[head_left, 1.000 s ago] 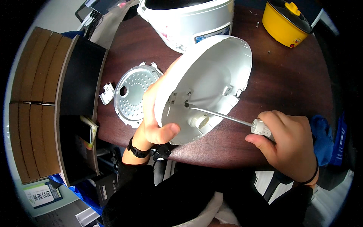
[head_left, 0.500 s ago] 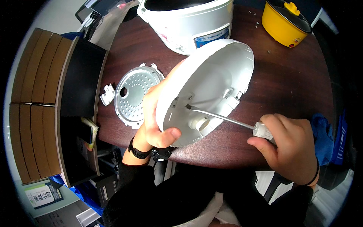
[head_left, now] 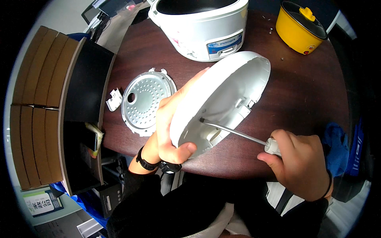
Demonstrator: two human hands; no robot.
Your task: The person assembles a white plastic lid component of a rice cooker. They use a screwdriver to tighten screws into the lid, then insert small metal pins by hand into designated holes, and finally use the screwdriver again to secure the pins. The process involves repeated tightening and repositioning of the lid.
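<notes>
My left hand (head_left: 172, 133) grips the white plastic lid shell (head_left: 204, 91) by its left edge, thumb over the rim. The shell is tilted above the table with its hollow inside facing right. In my right hand (head_left: 295, 162) is a screwdriver (head_left: 242, 135), held by its pale handle. Its metal shaft points left into the shell, and the tip is at the inner wall near a small post and a round white collar (head_left: 213, 135). Behind my left wrist lies a perforated metal disc (head_left: 147, 101), with a small white plastic part (head_left: 114, 99) beside it.
At the back of the dark wooden table (head_left: 301, 95) stands a white rice cooker body (head_left: 194, 27), open on top. A yellow pot (head_left: 295, 29) with a dark lid is at the back right, near several loose screws (head_left: 270, 31). Cardboard boxes (head_left: 43, 67) and a black shelf (head_left: 89, 79) are on the left.
The lid shell has turned so less of its inside shows, and has shifted slightly right and down. The screwdriver tip has moved slightly right and down with it.
</notes>
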